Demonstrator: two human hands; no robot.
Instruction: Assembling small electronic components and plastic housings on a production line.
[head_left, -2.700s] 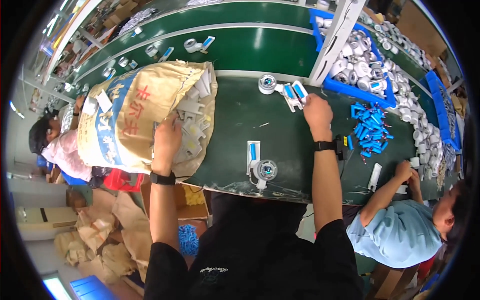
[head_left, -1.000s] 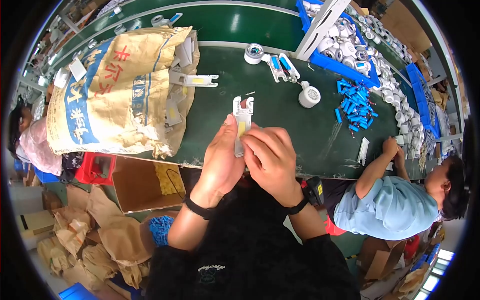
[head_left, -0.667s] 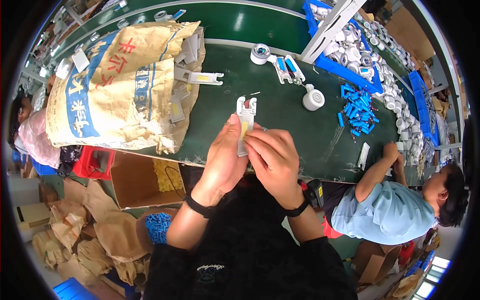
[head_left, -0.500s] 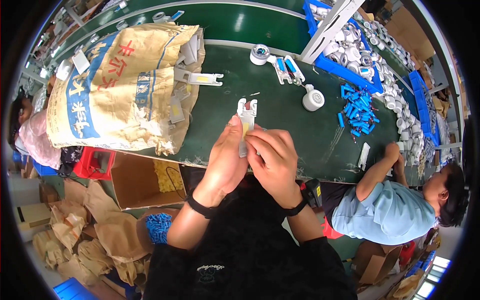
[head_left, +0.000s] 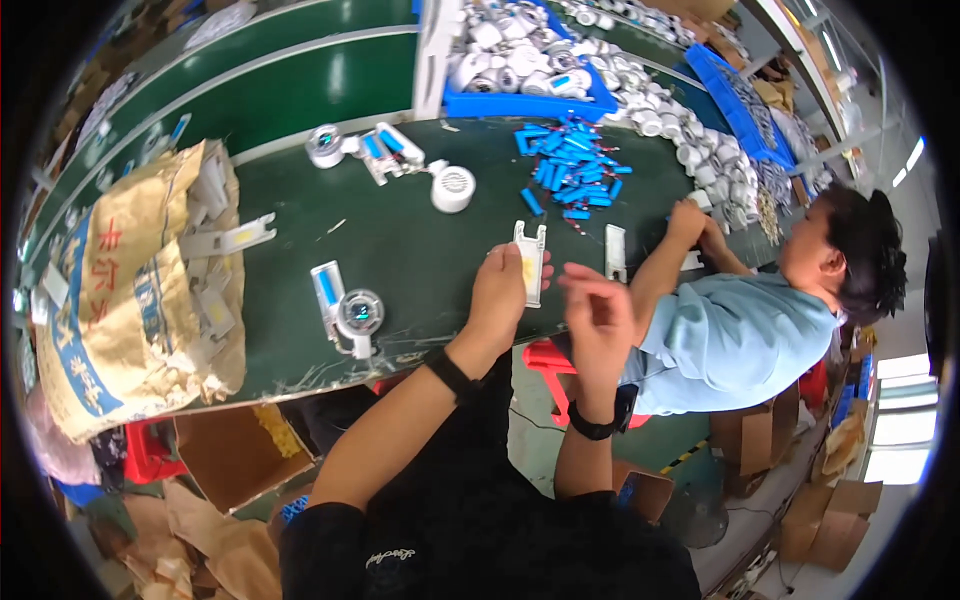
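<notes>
While the left hand (head_left: 505, 290) is pinching a white part (head_left: 529, 262) at its lower end, holding it over the green table (head_left: 420, 230), the right hand (head_left: 597, 315) is hovering at its three o'clock, fingers loosely spread and gripping nothing. At nine o'clock of the part an assembled unit (head_left: 345, 310) is lying; blue cells (head_left: 570, 170) are scattered at twelve.

Matt white plastic casing (head_left: 529, 262), smooth green table (head_left: 420, 235), coarse woven sack (head_left: 120, 300).
</notes>
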